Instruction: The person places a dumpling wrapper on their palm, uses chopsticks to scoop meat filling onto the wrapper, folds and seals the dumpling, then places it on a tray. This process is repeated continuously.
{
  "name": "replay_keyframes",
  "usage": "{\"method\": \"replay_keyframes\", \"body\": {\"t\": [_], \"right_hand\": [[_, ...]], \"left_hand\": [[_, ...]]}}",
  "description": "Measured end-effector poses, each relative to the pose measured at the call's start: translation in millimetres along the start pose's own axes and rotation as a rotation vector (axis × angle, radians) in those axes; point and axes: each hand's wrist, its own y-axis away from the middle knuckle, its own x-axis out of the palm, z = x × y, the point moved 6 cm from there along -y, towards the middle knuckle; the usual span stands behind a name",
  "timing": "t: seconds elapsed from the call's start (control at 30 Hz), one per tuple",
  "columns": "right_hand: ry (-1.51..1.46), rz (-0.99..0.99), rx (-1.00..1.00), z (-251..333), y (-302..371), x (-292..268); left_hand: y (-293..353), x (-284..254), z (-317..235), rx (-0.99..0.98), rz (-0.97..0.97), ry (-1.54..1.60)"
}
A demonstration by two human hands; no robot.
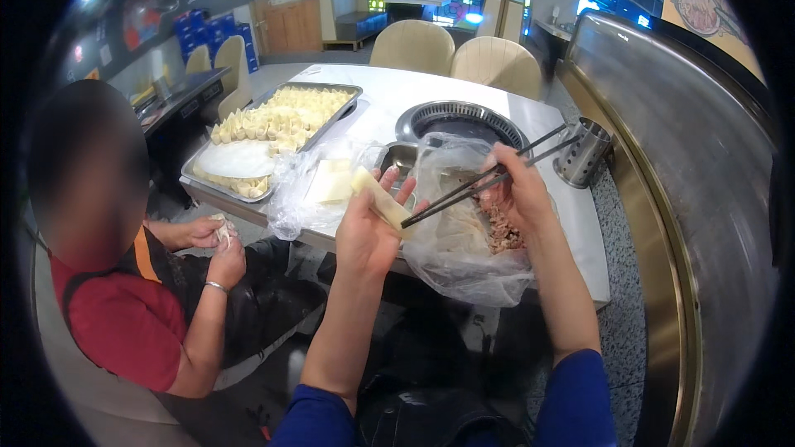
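Clearly holding a pale yellow wrapper [385, 205] in the left hand [367, 232], with the palm turned up and the fingers loosely spread behind the sheet, raised over the near edge of the white surface [389, 83]. Gripping black chopsticks [418, 216] with the right hand [517, 186], with the tips at the wrapper's lower end; cannot tell whether any filling clings there.

Looks thin, so probably very light and soft: apt to droop, to crease under a firm thumb, to tear if stretched or poked. Perhaps floury when dry, tacky once damp. Best taken by one edge or corner, then supported flat across palm and fingers, not nipped in the middle. With the stack of wrappers [331, 182], lying on clear plastic [290, 203] by the near edge, towards the left corner, best to lift a single corner in case of sticking.

With the meat filling [507, 232], in a clear bag [431, 269] near the right end of the near edge, expect a moist, clumpy mass, easier to pick in small lumps. Treat the folded dumplings [286, 112] as fragile too, packed in rows in the metal tray [334, 119] along the left edge; better supported from beneath, or moved by the tray's stiff rim.
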Motion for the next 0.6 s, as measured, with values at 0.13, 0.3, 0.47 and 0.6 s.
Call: {"method": "replay_keyframes", "body": {"t": [0.13, 0.3, 0.47, 0.6], "right_hand": [[-0.013, -0.006, 0.01, -5.6, -4.7, -11.6], [-0.067, 0.021, 0.036, -1.6, -4.3, -6.0], [0.016, -0.006, -0.007, 8.5, -3.1, -12.7], [0.088, 0.013, -0.058, 14.6, -0.6, -8.9]], "left_hand": [[2.8, 7.0, -1.7, 0.008, 0.04, 0.031], [5.4, 11.6, -0.3, 0.022, 0.028, 0.06], [5.6, 10.9, -0.5, 0.002, 0.048, 0.092], [5.3, 14.5, 3.8, -0.018, 0.035, 0.081]]}}
